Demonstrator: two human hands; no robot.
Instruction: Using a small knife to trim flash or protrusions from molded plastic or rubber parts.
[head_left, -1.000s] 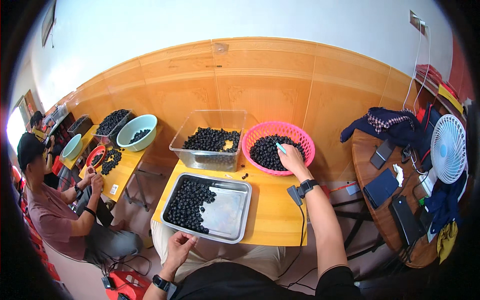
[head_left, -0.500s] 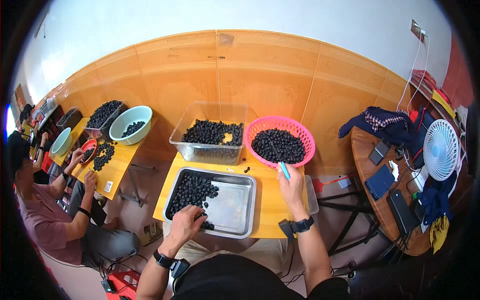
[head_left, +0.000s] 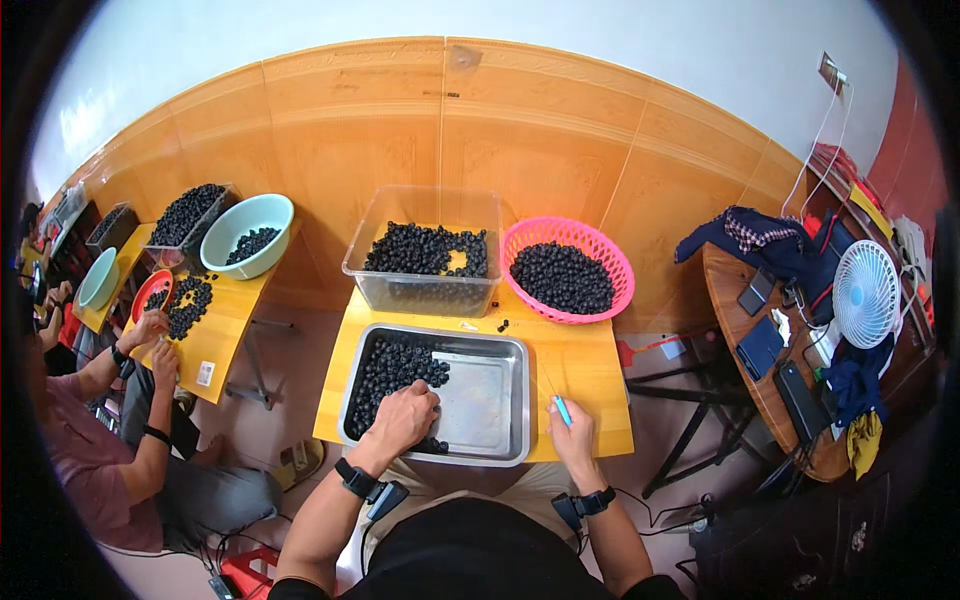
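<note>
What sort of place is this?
It looks like a small, makeshift workroom: dark round pieces fill a pink basket and partly fill a metal tray, and another person sits working by hand at a neighbouring yellow table.

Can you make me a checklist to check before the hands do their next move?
1. Blue-handled tool in the right hand: ok.
2. Left hand at the metal tray: ok.
3. Piece in the left hand's fingers: cannot tell, they're hidden.
4. Bare space in the tray: ok, on its right side.
5. Pink basket upright: ok.
6. No loose dark pieces on the yellow table: not ok, a few lie there.
</note>
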